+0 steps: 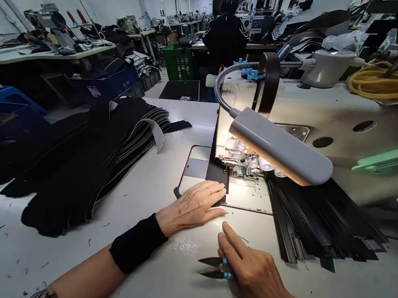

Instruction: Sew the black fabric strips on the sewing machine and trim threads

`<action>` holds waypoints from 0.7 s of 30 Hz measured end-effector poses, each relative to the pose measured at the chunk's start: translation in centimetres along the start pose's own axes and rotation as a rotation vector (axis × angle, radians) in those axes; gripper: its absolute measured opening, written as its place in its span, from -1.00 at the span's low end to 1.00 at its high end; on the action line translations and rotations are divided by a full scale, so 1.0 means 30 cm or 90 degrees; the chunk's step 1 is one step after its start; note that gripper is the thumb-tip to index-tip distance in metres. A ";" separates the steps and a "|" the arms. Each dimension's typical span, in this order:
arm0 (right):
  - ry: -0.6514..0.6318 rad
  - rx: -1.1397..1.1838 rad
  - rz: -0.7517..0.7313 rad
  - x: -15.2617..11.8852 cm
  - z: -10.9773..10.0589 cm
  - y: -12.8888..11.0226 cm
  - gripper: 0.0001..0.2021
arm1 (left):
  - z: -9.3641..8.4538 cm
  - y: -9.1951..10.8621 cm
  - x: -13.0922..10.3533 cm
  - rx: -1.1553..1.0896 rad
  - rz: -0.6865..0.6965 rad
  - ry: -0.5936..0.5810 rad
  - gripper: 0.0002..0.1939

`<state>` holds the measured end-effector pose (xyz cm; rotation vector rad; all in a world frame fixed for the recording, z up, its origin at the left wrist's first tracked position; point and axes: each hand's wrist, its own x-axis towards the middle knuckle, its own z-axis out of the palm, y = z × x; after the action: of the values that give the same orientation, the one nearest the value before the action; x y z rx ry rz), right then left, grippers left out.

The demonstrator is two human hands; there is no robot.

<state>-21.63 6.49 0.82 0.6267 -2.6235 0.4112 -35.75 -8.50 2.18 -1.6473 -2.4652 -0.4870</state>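
Observation:
My left hand (199,201) lies flat, fingers stretched, on a dark strip of material (220,176) by the needle area of a sewing machine (255,89). Part of that strip is hidden under the hand. In my right hand (257,275) are thread snips (218,268), tucked against the palm with their two blades apart and pointing left. The index finger and thumb of that hand reach forward near the machine plate (249,201). A grey lamp (282,148) on a bendable neck lights the needle area.
A thick stack of black cut pieces (81,159) lies on the left of the white table (149,212). Dark strips (317,221) fan out on the right under the machine arm. Thread scraps dot the tabletop. Ahead, a person (225,33) sits beyond a green crate (179,62).

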 end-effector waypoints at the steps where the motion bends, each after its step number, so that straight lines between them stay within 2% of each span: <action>1: 0.003 -0.003 0.001 -0.002 0.001 0.000 -0.66 | 0.003 -0.001 0.009 0.007 -0.011 0.000 -0.63; 5: 0.009 0.001 0.001 -0.006 0.003 0.000 -0.62 | 0.017 -0.015 0.053 0.044 -0.050 -0.005 -0.68; 9: 0.001 -0.017 0.005 -0.008 0.006 0.000 -0.64 | 0.026 -0.021 0.082 0.105 -0.075 -0.028 -0.62; 12: 0.003 -0.019 0.006 -0.006 0.006 0.000 -0.60 | 0.031 -0.015 0.083 0.136 -0.076 -0.025 -0.57; 17: 0.008 -0.019 0.005 -0.001 -0.002 -0.003 -0.63 | 0.038 -0.006 0.071 0.158 -0.079 -0.011 -0.65; 21: -0.003 -0.023 0.007 -0.002 0.002 -0.003 -0.62 | 0.041 -0.009 0.068 0.161 -0.072 -0.002 -0.61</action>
<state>-21.55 6.41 0.75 0.6018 -2.6338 0.3646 -36.71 -6.39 1.56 -1.4184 -2.5101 -0.1737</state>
